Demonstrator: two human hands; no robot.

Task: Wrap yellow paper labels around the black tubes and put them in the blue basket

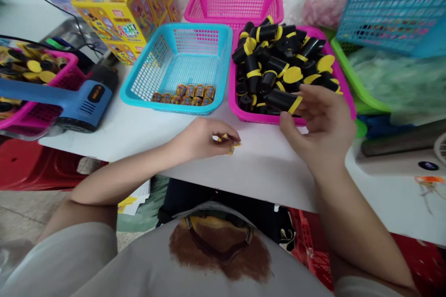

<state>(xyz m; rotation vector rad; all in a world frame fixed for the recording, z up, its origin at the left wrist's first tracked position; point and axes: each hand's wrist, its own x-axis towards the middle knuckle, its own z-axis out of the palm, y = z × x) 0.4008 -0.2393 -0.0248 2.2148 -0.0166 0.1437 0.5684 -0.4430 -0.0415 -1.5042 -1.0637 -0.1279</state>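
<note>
The left hand (pixel 209 139), at centre frame, is curled nearly closed, with a small yellow piece (pixel 234 147) showing at the fingertips; more yellow shows inside the curl, its shape too small to tell. The right hand (pixel 322 125), right of centre, is partly open, thumb and fingers about the yellow-rimmed end of a black canister (pixel 281 100); whether the grip is firm cannot be told. That canister lies at the front of the pink basket (pixel 256 117), which is heaped with similar canisters (pixel 265 62) up to and above its rim. The right hand covers part of the front rim. Left of this, in the upper middle, a blue basket (pixel 186 62) holds small printed pots (pixel 193 95) grouped along its front wall. A second pink basket (pixel 223 4) stands behind at top centre. Yellow boxes (pixel 108 11) are stacked at upper left, close to the blue basket. A blue heat gun (pixel 87 102) lies at left, near a third basket, also pink (pixel 68 67), filled with yellow and black items. The right side is crowded: a green basket (pixel 362 95) adjoins the heaped one, with clear plastic (pixel 400 79) in it and a tilted blue basket above, at upper right (pixel 379 25). A grey device (pixel 393 164) occupies the right edge of the white table (pixel 251 171).
</note>
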